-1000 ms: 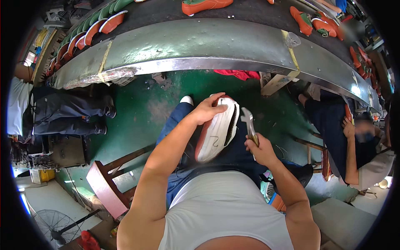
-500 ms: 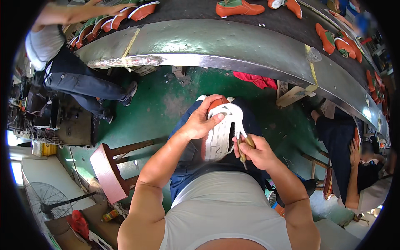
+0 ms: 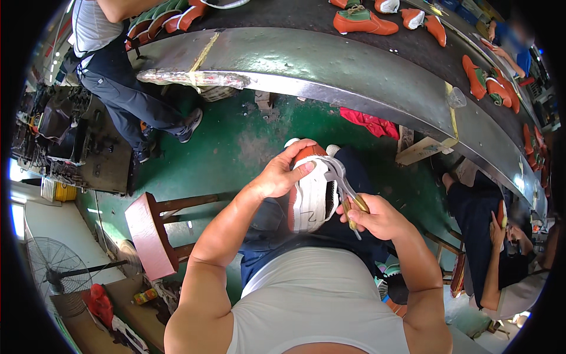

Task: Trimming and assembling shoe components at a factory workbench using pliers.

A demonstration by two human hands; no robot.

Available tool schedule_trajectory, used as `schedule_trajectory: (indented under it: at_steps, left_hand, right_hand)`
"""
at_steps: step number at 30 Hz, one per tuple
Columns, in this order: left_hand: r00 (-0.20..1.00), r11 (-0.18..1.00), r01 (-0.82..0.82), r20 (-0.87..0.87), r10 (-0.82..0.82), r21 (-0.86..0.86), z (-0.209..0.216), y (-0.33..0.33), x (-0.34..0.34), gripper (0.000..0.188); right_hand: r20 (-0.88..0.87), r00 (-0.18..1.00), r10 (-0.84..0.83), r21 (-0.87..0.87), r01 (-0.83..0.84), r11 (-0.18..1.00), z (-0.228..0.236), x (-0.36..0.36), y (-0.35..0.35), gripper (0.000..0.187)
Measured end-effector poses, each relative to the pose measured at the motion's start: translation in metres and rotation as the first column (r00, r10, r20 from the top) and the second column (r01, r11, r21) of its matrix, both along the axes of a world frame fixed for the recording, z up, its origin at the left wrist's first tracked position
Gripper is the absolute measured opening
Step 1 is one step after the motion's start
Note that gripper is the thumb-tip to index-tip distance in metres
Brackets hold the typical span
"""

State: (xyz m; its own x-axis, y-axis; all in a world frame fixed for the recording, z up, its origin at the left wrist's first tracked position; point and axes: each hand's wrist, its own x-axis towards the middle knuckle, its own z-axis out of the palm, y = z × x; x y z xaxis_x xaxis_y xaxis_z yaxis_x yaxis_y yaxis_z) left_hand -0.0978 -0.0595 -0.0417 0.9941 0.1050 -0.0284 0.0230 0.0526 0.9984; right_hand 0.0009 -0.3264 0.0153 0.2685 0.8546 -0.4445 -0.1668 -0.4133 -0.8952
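Over my lap lies an orange-brown shoe, turned so its whitish underside with dark pen marks faces up. Closed round its far end is my left hand, thumb on the underside and fingers along the outer side. My right hand grips the brass-coloured handles of metal lasting pincers. The curved head of the pincers sits at the shoe's edge near the far end, close to my left thumb. Whether the jaws pinch any material there is too small to tell.
A conveyor bench carrying several orange-brown shoes curves across the far side. Beside it at the left stands a person; another person sits at the right. A wooden stool and a fan are at my left.
The pincers have turned, and their head now lies along the shoe's right edge rather than across its far end. My right hand has moved slightly right and nearer. My left hand keeps its hold.
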Motion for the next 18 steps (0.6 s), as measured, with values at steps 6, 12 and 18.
schedule_trajectory:
  at_steps: [6,12,18]
  left_hand:
    - [0.999,0.996,0.034,-0.018,-0.035,-0.085,-0.001,0.004,0.002,0.049]
    - [0.996,0.929,0.092,0.04,-0.083,-0.358,-0.015,0.01,0.007,0.053]
    - [0.992,0.942,0.112,-0.023,-0.125,-0.315,-0.011,0.008,0.018,0.055]
  right_hand:
    - [-0.095,0.995,-0.038,0.083,0.046,0.996,-0.02,0.009,0.004,0.021]
    - [0.528,0.802,-0.28,0.235,0.179,0.955,-0.097,-0.025,0.017,0.024]
    - [0.673,0.677,-0.299,0.186,0.236,0.954,-0.087,-0.046,0.012,0.029]
